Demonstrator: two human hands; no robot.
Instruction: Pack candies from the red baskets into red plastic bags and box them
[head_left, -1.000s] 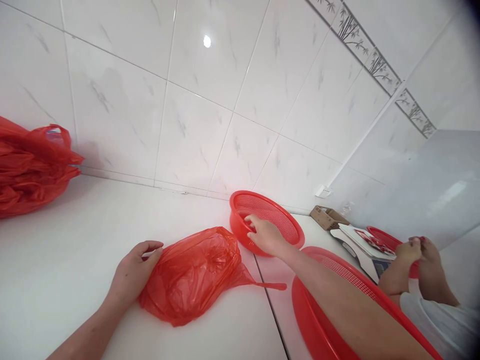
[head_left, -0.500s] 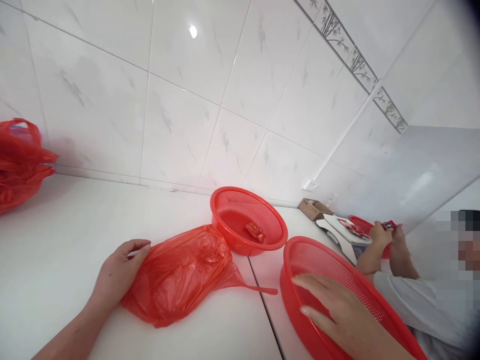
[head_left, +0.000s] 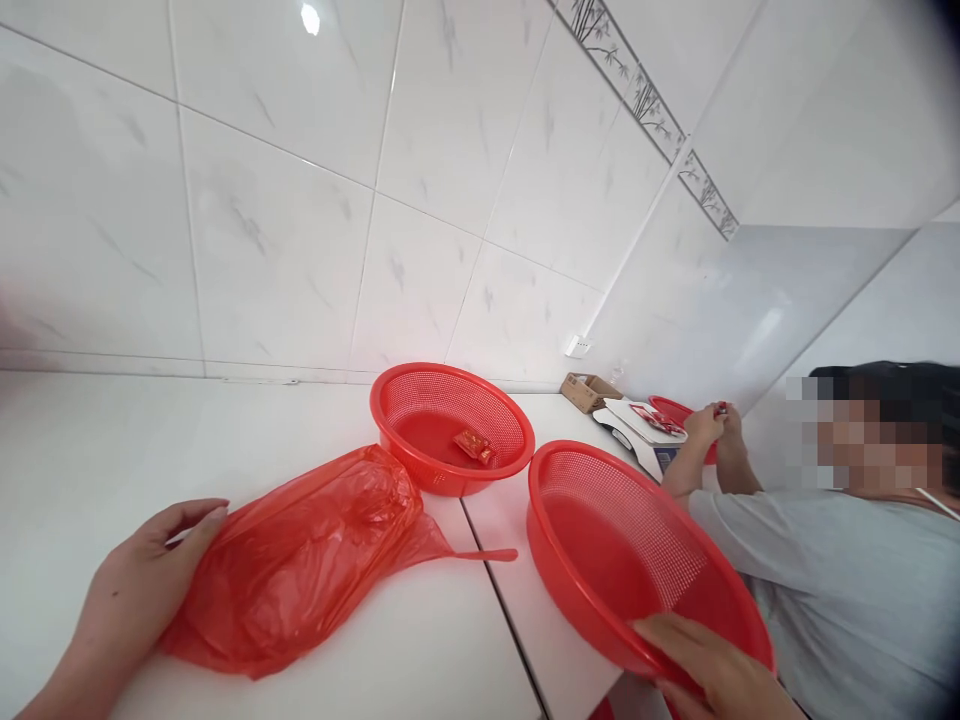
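Note:
My left hand (head_left: pixel 146 575) pinches the edge of a thin red plastic bag (head_left: pixel 292 570), which lies crumpled on the white table with one strip trailing to the right. At the lower right, my right hand (head_left: pixel 712 665) is on the near rim of a large red mesh basket (head_left: pixel 577 540), its fingers closed over the edge and partly hidden. No contents show inside that basket. Beyond the bag stands a second red mesh basket (head_left: pixel 397 465), touching or nearly touching the bag. A small red packet (head_left: pixel 474 446) lies inside it.
On the right a co-worker (head_left: pixel 825 570) holds a small item over another red basket (head_left: pixel 670 408). Nearby are a white scale (head_left: pixel 634 432) with red packets on it and a cardboard box (head_left: pixel 586 392). A tiled wall (head_left: pixel 285 240) bounds the table's back. A dark seam crosses the table.
The view has turned rightward, and the bag at the far left has left it. My right hand has moved from over the large basket to its near rim. My left hand stays at the bag.

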